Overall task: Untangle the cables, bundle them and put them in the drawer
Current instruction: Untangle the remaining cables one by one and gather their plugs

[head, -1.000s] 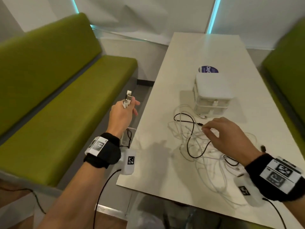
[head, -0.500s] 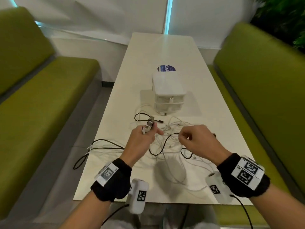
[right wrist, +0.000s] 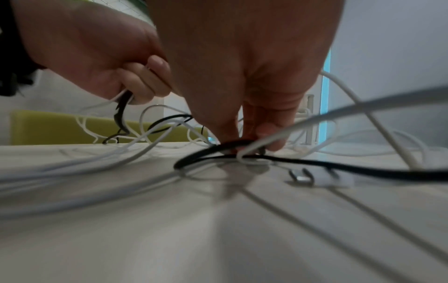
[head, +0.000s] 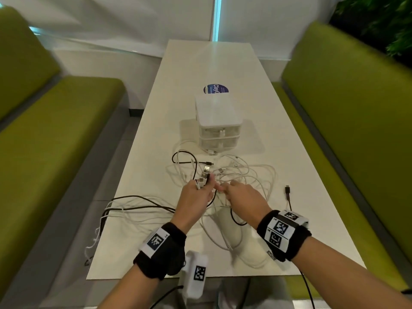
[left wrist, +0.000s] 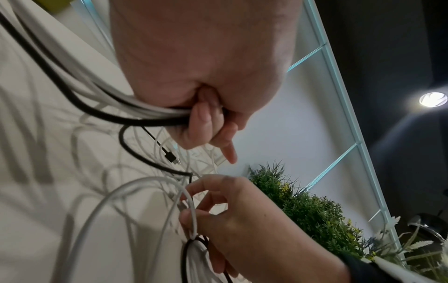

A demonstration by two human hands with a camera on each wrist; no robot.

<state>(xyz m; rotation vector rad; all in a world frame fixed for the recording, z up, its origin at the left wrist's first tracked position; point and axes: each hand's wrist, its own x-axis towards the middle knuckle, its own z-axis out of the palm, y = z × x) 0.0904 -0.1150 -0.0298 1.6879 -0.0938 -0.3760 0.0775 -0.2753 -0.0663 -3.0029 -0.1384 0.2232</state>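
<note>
A tangle of white and black cables lies on the white table, in front of a small white drawer unit whose drawers are shut. My left hand grips a bunch of cable ends with the plugs sticking up; in the left wrist view its fingers curl round white and black cables. Just to its right, my right hand reaches down into the tangle. It pinches a white cable where it crosses a black cable.
Cables from my left hand trail over the table's left edge. A loose black plug lies to the right of the tangle. A round blue sticker sits behind the drawers. Green benches flank the table.
My left hand came from beyond the table's left edge back over the tangle, still holding the plugs. The right hand stayed on the tangle. The head view swung right.
</note>
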